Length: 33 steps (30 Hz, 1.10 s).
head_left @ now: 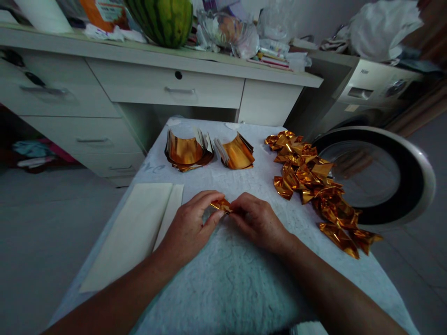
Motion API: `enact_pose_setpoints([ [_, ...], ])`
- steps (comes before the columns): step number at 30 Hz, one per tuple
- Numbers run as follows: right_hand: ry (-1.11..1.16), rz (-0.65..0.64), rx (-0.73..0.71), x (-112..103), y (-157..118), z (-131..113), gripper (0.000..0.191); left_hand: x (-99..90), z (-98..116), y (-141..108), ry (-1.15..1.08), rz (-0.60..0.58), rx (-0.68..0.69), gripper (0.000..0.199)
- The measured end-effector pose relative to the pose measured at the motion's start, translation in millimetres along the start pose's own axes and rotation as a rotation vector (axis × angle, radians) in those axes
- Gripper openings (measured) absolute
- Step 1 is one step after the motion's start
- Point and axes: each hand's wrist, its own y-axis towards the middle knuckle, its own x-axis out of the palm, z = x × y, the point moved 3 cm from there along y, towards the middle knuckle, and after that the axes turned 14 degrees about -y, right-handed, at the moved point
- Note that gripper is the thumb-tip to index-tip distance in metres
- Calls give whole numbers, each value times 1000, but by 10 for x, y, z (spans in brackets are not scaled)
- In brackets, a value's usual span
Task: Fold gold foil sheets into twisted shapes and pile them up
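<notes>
Between my two hands, over the middle of the cloth-covered table, is a small folded piece of gold foil paper (221,205). My left hand (195,221) pinches its left part between thumb and fingers. At its right end, my right hand (259,218) closes thumb and fingertips on the foil. Two curved stacks of gold foil sheets lie beyond my hands, a left stack (186,151) and a right stack (238,152). To the right sits a heap of folded gold foil pieces (310,179), trailing toward the table's right edge.
Cream paper sheets (136,223) lie at the table's left. White drawers (167,86) stand behind, under a counter bearing a watermelon (164,21), a glass bowl (223,30) and bags. A washing machine's round door (412,177) hangs open along the right edge of the table (258,288).
</notes>
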Motion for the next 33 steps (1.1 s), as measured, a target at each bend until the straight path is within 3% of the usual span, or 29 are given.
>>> enact_pose_setpoints([
  [6, -73, 21, -40, 7, -2, -34, 10, 6, 10, 9, -2, 1, 4, 30],
  [14, -225, -46, 85, 56, -5, -26, 24, -6, 73, 11, -14, -15, -10, 22],
  [20, -265, 16, 77, 68, 2, -3, 25, 23, 52, -5, 43, -28, -7, 24],
  [28, -203, 137, 39, 36, -7, -37, 28, 77, -20, -30, 324, -52, -42, 30],
  [33, -149, 193, 7, -3, 2, -77, 27, 81, -20, -42, 338, -58, -29, 31],
])
